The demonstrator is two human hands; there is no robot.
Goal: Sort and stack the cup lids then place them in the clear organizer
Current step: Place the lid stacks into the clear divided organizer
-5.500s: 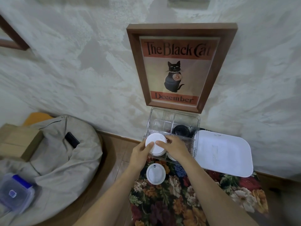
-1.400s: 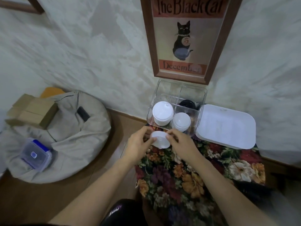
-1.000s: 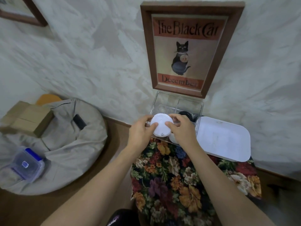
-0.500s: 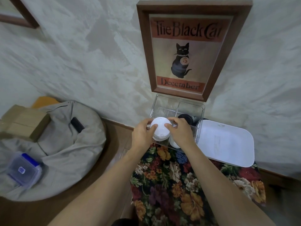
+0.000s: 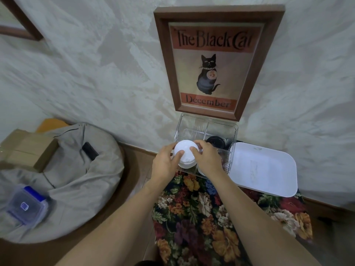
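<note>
Both bare forearms enter from the bottom edge and converge toward the centre of the frame. They pass over a floral cloth (image 5: 201, 217) that covers the counter at lower centre. At lower left, a clear plastic container with blue clips (image 5: 25, 206) rests on a grey beanbag (image 5: 76, 179) on the wooden floor. A dark flat object (image 5: 90, 150) lies on the upper part of the beanbag; its type cannot be determined. A cardboard box (image 5: 25, 148) sits at the beanbag's far left edge.

At frame centre, the left grip (image 5: 165, 164) and the right grip (image 5: 207, 162) are both closed on the top white lid (image 5: 186, 151). Each thumb lies on the lid's upper face and the curled fingers wrap its rim from opposite sides. This lid sits above the white lid stack (image 5: 186, 166), which stands in the front left compartment of the clear organizer (image 5: 207, 127). Whether the top lid is fully seated on the stack cannot be determined. The right grip covers most of the front right compartment; a white edge shows beneath it. The rear right compartment contains black lids (image 5: 215, 142).

The organizer stands at the far edge of the counter, against the wall. Just right of it, touching or nearly touching, lies a white tray (image 5: 263, 167). Directly behind the organizer, a framed poster (image 5: 217, 60) reading "The Black Cat / December" leans on or hangs from the textured wall. The corner of a second frame (image 5: 21, 25) shows at upper left.
</note>
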